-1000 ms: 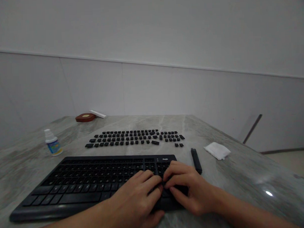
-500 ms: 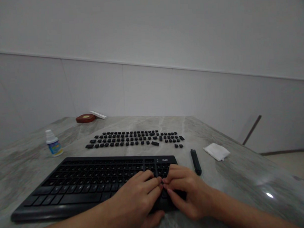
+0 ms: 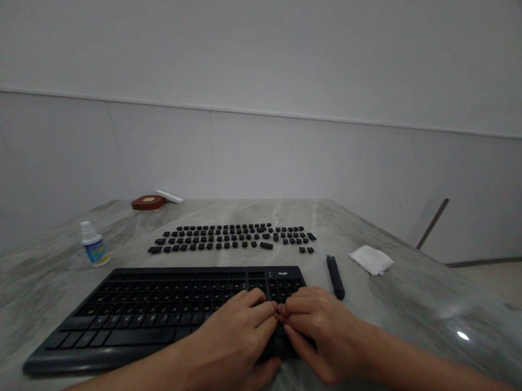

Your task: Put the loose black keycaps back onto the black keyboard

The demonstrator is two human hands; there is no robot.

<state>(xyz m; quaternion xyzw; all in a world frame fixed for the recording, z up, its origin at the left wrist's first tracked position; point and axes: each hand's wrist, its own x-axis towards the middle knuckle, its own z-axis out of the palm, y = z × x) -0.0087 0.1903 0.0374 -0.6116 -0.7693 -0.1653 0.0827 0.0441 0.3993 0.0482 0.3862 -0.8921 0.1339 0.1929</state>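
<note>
A black keyboard (image 3: 140, 336) lies in front of me. Its bottom rows carry keycaps, while the rows above show bare key sockets. My left hand (image 3: 238, 339) and my right hand (image 3: 321, 330) meet over its right-hand part, near the number pad. The fingertips of both hands are bent and pinched close together, almost touching. Whatever sits between them is too small and too covered to make out. Beyond the keyboard, loose black keycaps (image 3: 219, 246) lie in rows on the table.
The grey marbled table (image 3: 420, 327) bears a white-capped bottle (image 3: 95, 247) on the left and a dark stick-like tool (image 3: 336, 277) right of the keyboard. Further right is a folded white tissue (image 3: 371, 259). A reddish-brown case (image 3: 148, 203) and a white strip (image 3: 170, 196) lie by the wall.
My right hand's fingers have lowered slightly and curled closer to the left fingertips. The keyboard appears shifted a little to the right at its left end. The loose keycaps look the same.
</note>
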